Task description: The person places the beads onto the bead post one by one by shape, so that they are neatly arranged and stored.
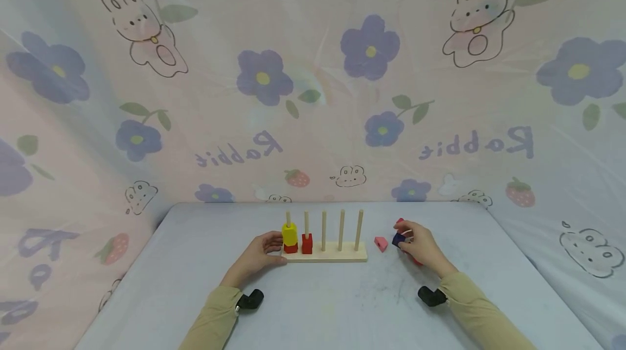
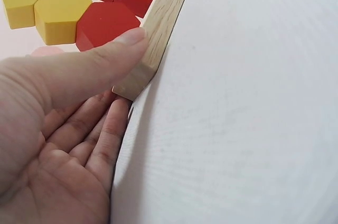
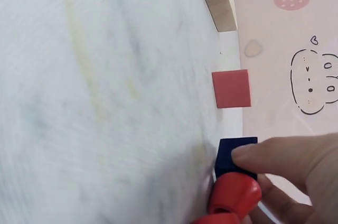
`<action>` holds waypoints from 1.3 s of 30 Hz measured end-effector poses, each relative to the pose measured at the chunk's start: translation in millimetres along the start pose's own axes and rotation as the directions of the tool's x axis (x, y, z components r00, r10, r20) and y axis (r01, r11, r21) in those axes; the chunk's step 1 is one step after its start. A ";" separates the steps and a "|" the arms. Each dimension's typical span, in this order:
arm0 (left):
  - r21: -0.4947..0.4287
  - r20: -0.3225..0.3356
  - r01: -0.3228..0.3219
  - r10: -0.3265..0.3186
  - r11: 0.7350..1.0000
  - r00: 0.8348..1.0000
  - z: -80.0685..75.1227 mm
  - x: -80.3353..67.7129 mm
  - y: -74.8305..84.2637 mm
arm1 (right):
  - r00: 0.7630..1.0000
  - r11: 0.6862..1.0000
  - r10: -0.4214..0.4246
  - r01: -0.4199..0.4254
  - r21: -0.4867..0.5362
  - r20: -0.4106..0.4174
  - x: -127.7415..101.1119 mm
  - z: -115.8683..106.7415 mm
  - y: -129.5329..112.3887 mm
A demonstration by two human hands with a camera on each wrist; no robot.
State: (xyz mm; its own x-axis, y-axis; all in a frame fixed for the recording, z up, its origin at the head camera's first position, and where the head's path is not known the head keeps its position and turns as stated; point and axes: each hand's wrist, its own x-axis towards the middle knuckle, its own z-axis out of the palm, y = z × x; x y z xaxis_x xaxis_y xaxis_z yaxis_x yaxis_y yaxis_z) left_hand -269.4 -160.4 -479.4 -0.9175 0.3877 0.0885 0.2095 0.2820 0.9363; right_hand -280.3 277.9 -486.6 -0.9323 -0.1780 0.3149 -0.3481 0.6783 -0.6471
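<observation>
A wooden peg stand [image 1: 325,256] with several upright pegs is held at its left end by my left hand [image 1: 256,255]. In the left wrist view the thumb presses its front edge, with the fingers around the end. Yellow hexagonal blocks [image 1: 290,234] sit above a red hexagonal block [image 1: 290,249] on the leftmost peg. Red square blocks [image 1: 307,244] fill the lower part of the second peg. To the right of the stand, my right hand [image 1: 424,245] pinches a dark blue block [image 3: 227,155] between thumb and fingers. Rounded red blocks [image 3: 235,195] lie beside it, partly hidden by the hand.
A pinkish-red block [image 1: 381,243] lies between the stand and my right hand. The remaining three pegs [image 1: 341,230] carry no blocks. The white tabletop [image 1: 323,306] ends at a patterned curtain [image 1: 313,122] behind. A black wrist-camera piece [image 1: 432,296] juts from the right sleeve.
</observation>
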 end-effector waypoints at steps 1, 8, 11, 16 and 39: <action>-0.001 0.000 -0.002 0.002 1.000 1.000 0.3 0.2 -0.4 | 1.000 1.000 0.013 -0.013 -0.003 0.005 0.0 0.5 0.2; 0.024 -0.017 0.000 0.001 1.000 1.000 3.2 7.9 -16.6 | 0.993 0.994 0.107 -0.106 -0.032 0.048 -1.7 0.4 -1.6; 0.024 -0.019 0.008 -0.008 1.000 1.000 2.8 10.8 -22.3 | 0.994 0.994 0.110 -0.110 -0.021 0.027 -0.4 -3.0 -3.7; 0.001 -0.003 0.002 -0.002 1.000 1.000 1.7 6.6 -12.2 | 0.999 0.998 0.051 -0.051 -0.024 -0.014 4.4 -13.0 -13.9; -0.002 0.005 0.002 -0.002 1.000 1.000 -2.3 14.1 -33.3 | 0.974 0.938 -0.157 0.199 0.284 -0.164 53.8 -30.8 -144.5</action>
State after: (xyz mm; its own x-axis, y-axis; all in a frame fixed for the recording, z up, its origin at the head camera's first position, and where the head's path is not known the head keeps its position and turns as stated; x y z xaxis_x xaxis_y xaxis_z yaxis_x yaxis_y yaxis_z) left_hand -290.1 -166.3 -508.5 -0.9162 0.3916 0.0850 0.2072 0.2814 0.9369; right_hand -277.1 192.3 -354.8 -0.8372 -0.1626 0.5221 -0.5398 0.3985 -0.7415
